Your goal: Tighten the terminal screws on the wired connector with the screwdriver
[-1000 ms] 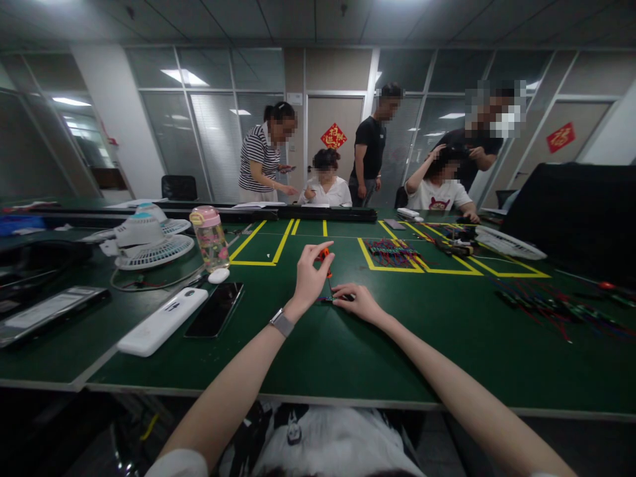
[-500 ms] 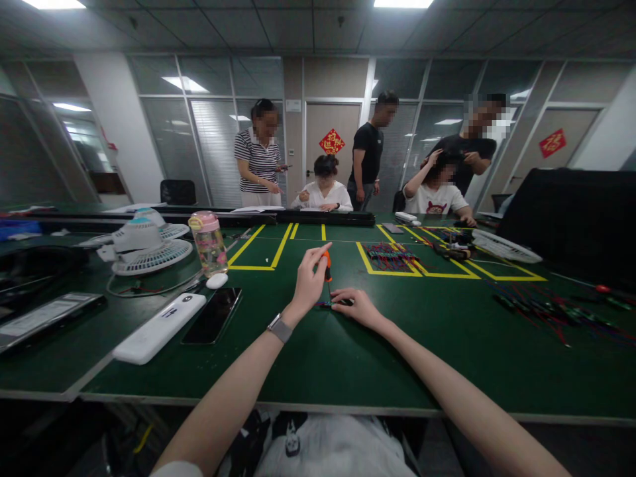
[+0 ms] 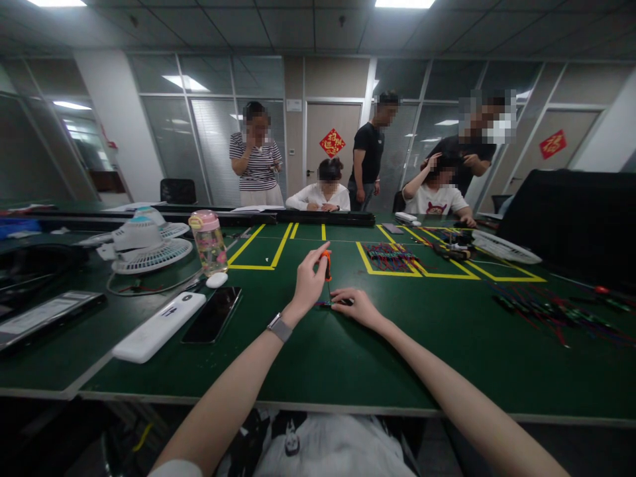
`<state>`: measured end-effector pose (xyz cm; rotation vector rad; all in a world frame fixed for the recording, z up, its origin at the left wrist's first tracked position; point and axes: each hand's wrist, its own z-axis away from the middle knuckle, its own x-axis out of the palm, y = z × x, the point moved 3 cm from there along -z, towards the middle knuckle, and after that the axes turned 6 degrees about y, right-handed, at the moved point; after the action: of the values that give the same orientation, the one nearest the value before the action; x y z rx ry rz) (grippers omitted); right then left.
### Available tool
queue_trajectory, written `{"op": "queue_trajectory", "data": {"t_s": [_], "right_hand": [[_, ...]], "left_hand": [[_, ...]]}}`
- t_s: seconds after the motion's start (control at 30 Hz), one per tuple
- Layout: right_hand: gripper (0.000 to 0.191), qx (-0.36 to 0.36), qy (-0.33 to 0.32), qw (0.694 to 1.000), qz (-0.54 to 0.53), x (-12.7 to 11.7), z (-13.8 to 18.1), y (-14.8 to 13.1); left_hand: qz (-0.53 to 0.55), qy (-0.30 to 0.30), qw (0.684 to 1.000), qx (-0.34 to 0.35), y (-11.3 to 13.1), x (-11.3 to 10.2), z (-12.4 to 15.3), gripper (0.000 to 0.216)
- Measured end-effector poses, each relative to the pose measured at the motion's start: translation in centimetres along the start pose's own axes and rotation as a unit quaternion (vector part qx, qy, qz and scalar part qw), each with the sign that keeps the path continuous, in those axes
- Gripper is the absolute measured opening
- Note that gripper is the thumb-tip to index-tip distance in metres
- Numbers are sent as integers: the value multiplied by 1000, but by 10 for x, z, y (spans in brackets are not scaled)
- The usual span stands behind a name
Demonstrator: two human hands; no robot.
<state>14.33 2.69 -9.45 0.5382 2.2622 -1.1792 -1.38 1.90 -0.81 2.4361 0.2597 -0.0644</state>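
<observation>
Gripping an orange-and-black screwdriver (image 3: 327, 266), the left hand (image 3: 309, 278) is curling thumb and fingers around the handle, the grip being closed. The right hand (image 3: 362, 309) is resting on the green bench (image 3: 348, 371), fingertips touching a small wired board (image 3: 324, 305) under the screwdriver's shaft, near the middle; whether that grip is pinching it, I cannot tell. Yellow tape (image 3: 251, 267) is marking out boxes on the far side, and a pile of wired boards (image 3: 391, 257) is lying in 1 of them. A bottle (image 3: 209, 244) and a black phone (image 3: 212, 315) are occupying the left. Beyond, 5 people (image 3: 254, 159) are sitting or standing before glass partitions (image 3: 163, 139), and 2 red signs (image 3: 332, 143) are hanging on doors (image 3: 318, 119).
</observation>
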Motion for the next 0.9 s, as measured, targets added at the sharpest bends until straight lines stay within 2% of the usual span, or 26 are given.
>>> {"op": "queue_trajectory", "data": {"t_s": [0.17,0.43,0.63,0.83,0.9], "right_hand": [[18,5,1,1000,0,0,0,-1],[17,-5,6,1000,-5,0,0,1],[17,3,5,1000,-3,0,0,1],[18,-5,2,1000,1,0,0,1],[18,-9,1,1000,2,0,0,1]], "left_hand": [[-26,22,999,7,-2,-2,0,27],[80,-41,994,-60,-12,6,0,36],[5,-1,1000,-18,-6,0,1,29],[89,-47,990,-95,-10,5,-2,38],[92,-48,990,-92,-11,5,-2,36]]}}
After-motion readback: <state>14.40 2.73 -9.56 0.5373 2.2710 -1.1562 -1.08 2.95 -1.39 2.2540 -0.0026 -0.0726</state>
